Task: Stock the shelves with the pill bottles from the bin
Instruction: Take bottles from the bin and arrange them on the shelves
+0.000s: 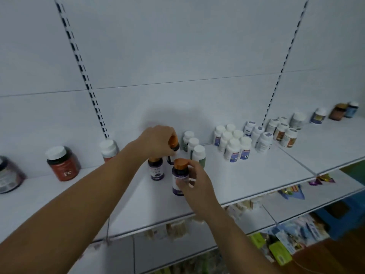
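Gripping left hand [158,141]: curled over orange cap [173,141] of rear bottle [175,150]
Right hand [197,184]: wrapped round front purple bottle [176,173]

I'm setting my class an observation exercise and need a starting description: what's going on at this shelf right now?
A person is stocking a white shelf with purple, orange-capped pill bottles. The left hand grips the back bottle by its cap. The right hand holds the front bottle by its body. A third bottle stands just left of them. White-capped bottles stand grouped to the right.
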Tool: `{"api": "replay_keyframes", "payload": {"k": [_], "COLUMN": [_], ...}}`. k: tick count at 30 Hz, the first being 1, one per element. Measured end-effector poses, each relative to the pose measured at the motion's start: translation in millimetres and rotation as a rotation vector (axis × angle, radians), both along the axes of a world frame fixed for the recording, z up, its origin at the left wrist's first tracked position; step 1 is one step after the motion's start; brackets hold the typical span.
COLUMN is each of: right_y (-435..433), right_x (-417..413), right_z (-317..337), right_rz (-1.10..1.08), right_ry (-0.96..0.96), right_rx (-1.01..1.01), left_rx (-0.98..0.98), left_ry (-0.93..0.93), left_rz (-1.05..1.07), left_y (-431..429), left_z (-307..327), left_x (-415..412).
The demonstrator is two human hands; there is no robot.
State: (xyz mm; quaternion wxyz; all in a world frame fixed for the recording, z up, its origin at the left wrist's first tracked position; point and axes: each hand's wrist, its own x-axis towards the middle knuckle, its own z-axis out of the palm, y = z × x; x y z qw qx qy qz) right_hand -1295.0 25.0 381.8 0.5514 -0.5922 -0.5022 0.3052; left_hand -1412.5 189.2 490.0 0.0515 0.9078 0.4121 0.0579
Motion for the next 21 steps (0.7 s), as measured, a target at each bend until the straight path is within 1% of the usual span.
{"api": "replay_keyframes", "payload": {"k": [8,14,16,21], "right_y": [45,71,78,86], "right_x": [5,7,7,7], "right_z": [-22,-27,-29,-21], "right_rz": [0.017,0.038,0.045,0.041], "right_ry": [-0.082,-0.069,-0.074,-0.078], "right_rx": [-0.001,0.012,0.026,-0.005], "left_rx": [0.009,0.065,0.098,0.14], "left_ry": [0.137,0.296,0.283,0.151], "left_rz": [0.051,0.162,0.17,0.177], "left_y": [39,47,53,59], "left_z": [-13,-20,-22,-26], "left_x": [14,29,27,20]}}
